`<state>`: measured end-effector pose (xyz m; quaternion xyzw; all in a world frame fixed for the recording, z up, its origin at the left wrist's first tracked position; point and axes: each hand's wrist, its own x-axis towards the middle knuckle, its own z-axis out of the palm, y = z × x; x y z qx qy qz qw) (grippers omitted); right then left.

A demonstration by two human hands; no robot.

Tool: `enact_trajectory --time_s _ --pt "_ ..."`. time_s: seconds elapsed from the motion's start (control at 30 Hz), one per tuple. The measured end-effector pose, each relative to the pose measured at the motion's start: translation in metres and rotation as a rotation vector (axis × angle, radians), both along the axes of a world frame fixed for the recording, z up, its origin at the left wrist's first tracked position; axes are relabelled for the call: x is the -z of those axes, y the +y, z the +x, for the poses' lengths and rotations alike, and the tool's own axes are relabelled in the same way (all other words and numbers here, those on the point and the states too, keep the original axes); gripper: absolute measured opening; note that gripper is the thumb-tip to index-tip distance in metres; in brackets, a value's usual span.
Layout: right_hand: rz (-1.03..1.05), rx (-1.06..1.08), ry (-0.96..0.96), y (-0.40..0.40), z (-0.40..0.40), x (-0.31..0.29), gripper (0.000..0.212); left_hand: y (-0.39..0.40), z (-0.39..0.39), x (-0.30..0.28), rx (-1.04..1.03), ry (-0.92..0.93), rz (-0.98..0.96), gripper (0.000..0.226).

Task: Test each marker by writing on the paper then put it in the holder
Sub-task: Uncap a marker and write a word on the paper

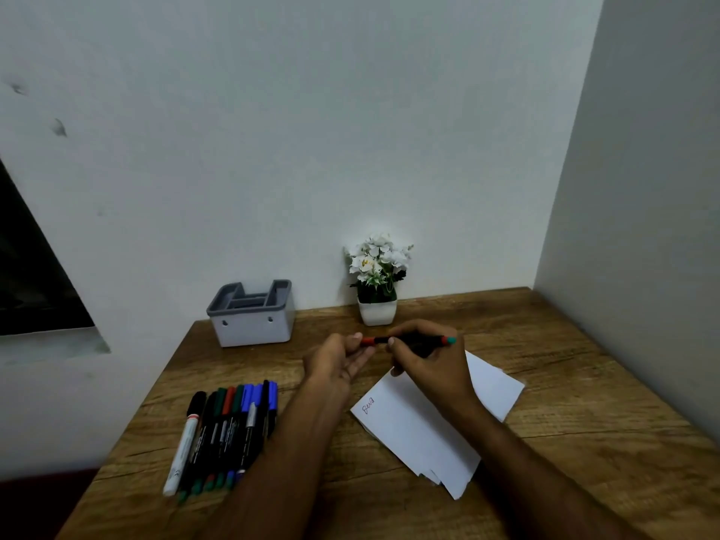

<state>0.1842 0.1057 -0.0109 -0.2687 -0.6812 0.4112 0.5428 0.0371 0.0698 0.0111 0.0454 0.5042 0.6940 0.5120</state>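
Note:
A red-capped marker (405,340) with a black barrel and a teal end is held level above the table. My right hand (428,362) grips its barrel. My left hand (343,360) pinches the red cap at the marker's left end. White paper (424,418) lies under my right hand, with a short red word written near its left edge. Several more markers (230,430) lie side by side at the front left. The grey holder (251,315) stands at the back left against the wall; nothing shows above its rim.
A small white pot of white flowers (377,284) stands at the back by the wall, just behind my hands. The wooden table (584,403) meets a wall on the right and at the back. Its left edge runs close to the row of markers.

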Motion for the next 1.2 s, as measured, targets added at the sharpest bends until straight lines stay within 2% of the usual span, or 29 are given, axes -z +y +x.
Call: enact_trajectory --time_s 0.13,0.27,0.4,0.7,0.87,0.93,1.0,1.07,1.13,1.2 --pt "-0.047 0.050 -0.011 0.002 -0.005 0.004 0.012 -0.003 0.000 -0.001 0.027 -0.006 0.008 0.025" --pt "0.000 0.046 -0.066 0.005 -0.007 0.008 0.006 -0.006 0.000 -0.002 0.028 0.007 0.003 0.022" --pt "-0.050 0.016 -0.045 0.005 -0.012 0.010 0.014 -0.007 -0.003 -0.006 -0.064 0.033 -0.010 0.015" --pt "-0.128 -0.070 0.024 0.010 -0.028 0.016 0.011 -0.004 -0.005 -0.010 -0.241 0.080 -0.017 0.011" --pt "-0.095 -0.123 0.004 0.012 -0.045 0.007 0.014 -0.006 -0.012 -0.016 -0.214 0.085 0.068 0.030" --pt "-0.106 -0.157 0.004 0.012 -0.055 0.001 0.014 -0.009 -0.021 -0.022 -0.239 0.090 0.068 0.027" --pt "-0.108 -0.146 -0.069 0.013 -0.063 -0.002 0.018 -0.012 -0.035 -0.027 -0.288 0.110 0.082 0.024" --pt "-0.048 -0.090 -0.254 0.016 -0.071 -0.003 0.028 -0.014 -0.052 -0.031 -0.349 0.166 0.103 0.024" --pt "0.096 -0.045 -0.516 0.020 -0.079 -0.004 0.037 -0.016 -0.068 -0.036 -0.406 0.310 0.114 0.023" --pt "0.211 -0.060 -0.699 0.021 -0.086 -0.008 0.042 -0.017 -0.081 -0.043 -0.461 0.524 0.103 0.022"
